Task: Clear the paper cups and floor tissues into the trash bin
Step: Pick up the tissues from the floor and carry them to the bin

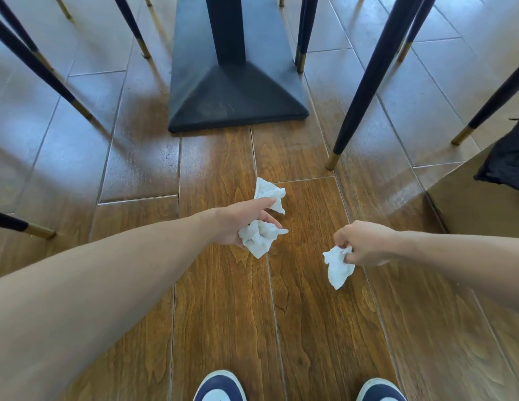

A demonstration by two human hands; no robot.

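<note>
My left hand (241, 219) holds a crumpled white tissue (259, 237) in its curled fingers, low over the wooden floor. Its index finger and thumb reach to a second crumpled tissue (268, 193) lying on the floor just beyond; whether they pinch it I cannot tell. My right hand (365, 241) is closed on a third white tissue (338, 266), which hangs down from the fingertips. A brown cardboard box with a black bag liner (507, 166) stands at the right edge, likely the trash bin. No paper cups are in view.
A black table pedestal base (238, 91) stands ahead in the middle. Dark chair legs with gold tips (356, 111) rise to the left and right of it. My two shoes (220, 386) show at the bottom edge.
</note>
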